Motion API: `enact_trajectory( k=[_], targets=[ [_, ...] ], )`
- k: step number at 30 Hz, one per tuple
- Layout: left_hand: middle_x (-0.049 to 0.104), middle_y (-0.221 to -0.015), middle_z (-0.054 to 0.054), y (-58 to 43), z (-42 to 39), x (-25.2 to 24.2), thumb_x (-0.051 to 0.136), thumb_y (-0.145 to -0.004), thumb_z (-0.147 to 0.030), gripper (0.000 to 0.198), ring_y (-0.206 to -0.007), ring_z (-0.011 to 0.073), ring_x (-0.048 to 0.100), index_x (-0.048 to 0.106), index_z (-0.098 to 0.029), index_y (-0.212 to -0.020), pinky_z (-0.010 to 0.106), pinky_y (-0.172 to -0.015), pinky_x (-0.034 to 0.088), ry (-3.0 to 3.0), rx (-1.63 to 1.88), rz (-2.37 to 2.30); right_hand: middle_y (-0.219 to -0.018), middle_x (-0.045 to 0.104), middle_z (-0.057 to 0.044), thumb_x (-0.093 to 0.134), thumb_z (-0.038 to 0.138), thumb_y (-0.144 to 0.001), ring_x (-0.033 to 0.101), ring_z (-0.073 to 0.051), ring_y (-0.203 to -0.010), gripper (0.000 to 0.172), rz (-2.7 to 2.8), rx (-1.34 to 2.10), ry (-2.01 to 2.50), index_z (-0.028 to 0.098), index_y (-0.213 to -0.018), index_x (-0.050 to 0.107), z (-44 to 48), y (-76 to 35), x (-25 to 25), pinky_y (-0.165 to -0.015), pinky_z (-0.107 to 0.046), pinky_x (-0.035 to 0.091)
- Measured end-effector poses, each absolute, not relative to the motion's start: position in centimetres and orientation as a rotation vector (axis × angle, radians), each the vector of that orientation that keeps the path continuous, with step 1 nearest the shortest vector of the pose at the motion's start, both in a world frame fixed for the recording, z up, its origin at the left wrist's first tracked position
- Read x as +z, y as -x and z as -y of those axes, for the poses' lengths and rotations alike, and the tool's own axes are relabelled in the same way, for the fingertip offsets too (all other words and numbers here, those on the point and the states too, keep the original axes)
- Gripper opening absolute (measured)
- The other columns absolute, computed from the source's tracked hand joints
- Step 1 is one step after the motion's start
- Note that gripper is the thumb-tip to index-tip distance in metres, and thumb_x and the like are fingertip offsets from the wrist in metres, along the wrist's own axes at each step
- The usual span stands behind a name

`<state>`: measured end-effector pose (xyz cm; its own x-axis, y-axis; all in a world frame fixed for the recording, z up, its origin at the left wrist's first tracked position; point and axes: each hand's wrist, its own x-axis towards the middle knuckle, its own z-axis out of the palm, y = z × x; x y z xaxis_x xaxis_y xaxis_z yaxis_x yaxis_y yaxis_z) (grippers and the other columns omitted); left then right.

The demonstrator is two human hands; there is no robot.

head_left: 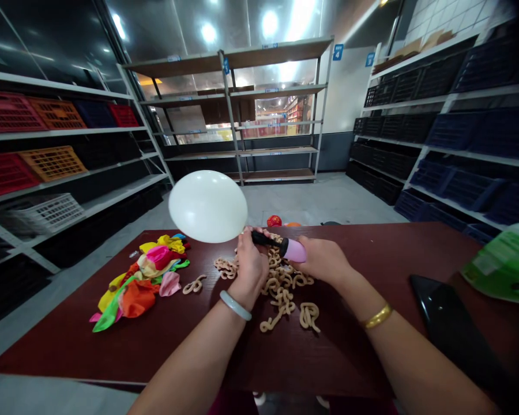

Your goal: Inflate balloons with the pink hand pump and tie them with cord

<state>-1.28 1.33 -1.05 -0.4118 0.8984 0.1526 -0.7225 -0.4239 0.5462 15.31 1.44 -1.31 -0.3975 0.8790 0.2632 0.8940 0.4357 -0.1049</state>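
A white inflated balloon (208, 206) sits on the nozzle end of a balloon pump (294, 251) with a black front part and a pale pink body. My left hand (249, 258) is closed around that joint, pinching the balloon's neck against the nozzle; the exact grip is partly hidden by the fingers. Wrapped round the pink rear of the pump is my right hand (322, 258). Beneath both hands lies a pile of beige twisted balloons (281, 282), uninflated. Loose colourful balloons (145, 276), also flat, are heaped to the left of my left hand.
All this rests on a dark red table (190, 346). At the right are a black phone (443, 305) and a green translucent container (506, 262). A red round item (274, 221) shows beyond the far edge. Shelves with crates (52, 164) line the room.
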Motion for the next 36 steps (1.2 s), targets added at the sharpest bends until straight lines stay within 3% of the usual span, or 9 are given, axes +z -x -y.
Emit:
enact_trajectory(
  k=[3,6,9,11,20,30,36],
  targets=[
    [0.055,-0.07,-0.002,0.1,-0.7,-1.3,0.063,-0.081,-0.027,0.017,-0.061,0.0111,0.056,0.048,-0.019,-0.079,0.028,-0.068,0.048,-0.554,1.926,-0.482,-0.084,0.07,-0.007,0.057,0.057,-0.079,0.067,-0.026,-0.077,0.041,2.414,0.0,1.541,0.022,-0.099,0.058,-1.2,-14.7,-1.5,-0.061,-0.031,0.039],
    [0.057,-0.07,-0.001,0.2,-0.7,-1.2,0.063,-0.081,-0.028,0.017,-0.061,0.0119,0.057,0.049,-0.019,-0.08,0.03,-0.069,0.049,-0.573,1.913,-0.505,-0.1,0.069,-0.008,0.06,0.056,-0.079,0.066,-0.027,-0.087,0.048,2.403,0.024,1.422,0.022,-0.113,0.056,-0.8,-14.3,-1.5,-0.066,-0.032,0.043],
    [0.059,-0.071,-0.001,0.9,-1.0,-1.3,0.063,-0.081,-0.027,0.015,-0.064,0.0124,0.059,0.052,-0.018,-0.08,0.031,-0.072,0.05,-0.52,1.92,-0.535,-0.121,0.061,-0.008,0.061,0.045,-0.082,0.063,-0.025,-0.099,0.064,2.426,-0.016,1.239,0.028,-0.14,0.038,-0.5,-14.1,-1.4,-0.074,-0.032,0.045],
    [0.06,-0.072,0.0,1.3,-1.3,-1.5,0.063,-0.08,-0.026,0.014,-0.066,0.0126,0.06,0.053,-0.017,-0.08,0.03,-0.074,0.049,-0.486,1.932,-0.565,-0.124,0.059,-0.007,0.058,0.04,-0.085,0.063,-0.024,-0.1,0.07,2.473,-0.031,1.17,0.033,-0.147,0.028,-0.4,-14.1,-1.3,-0.075,-0.032,0.045],
    [0.065,-0.072,0.002,1.7,-1.8,-1.5,0.06,-0.078,-0.018,0.004,-0.067,0.0118,0.062,0.057,-0.015,-0.078,0.026,-0.073,0.048,-0.399,1.948,-0.634,-0.116,0.061,-0.007,0.054,0.038,-0.084,0.064,-0.023,-0.086,0.058,2.477,-0.047,1.19,0.036,-0.141,0.041,-0.2,-14.2,-1.0,-0.068,-0.033,0.044],
    [0.069,-0.079,0.005,7.0,-3.0,-0.1,0.057,-0.083,-0.018,0.009,-0.073,0.0132,0.067,0.052,-0.017,-0.076,0.028,-0.078,0.05,-0.354,2.025,-0.644,-0.111,0.064,-0.007,0.057,0.037,-0.081,0.064,-0.024,-0.09,0.059,2.463,0.092,1.238,0.033,-0.138,0.045,-1.4,-15.6,-1.1,-0.076,-0.034,0.044],
    [0.07,-0.081,0.005,6.2,-2.8,-0.2,0.058,-0.082,-0.014,0.003,-0.073,0.0126,0.067,0.057,-0.015,-0.08,0.026,-0.076,0.05,-0.426,1.932,-0.688,-0.116,0.065,-0.009,0.058,0.037,-0.082,0.063,-0.026,-0.098,0.06,2.347,0.096,1.623,0.03,-0.139,0.042,-3.3,-18.9,-1.1,-0.074,-0.032,0.043]
  ],
)
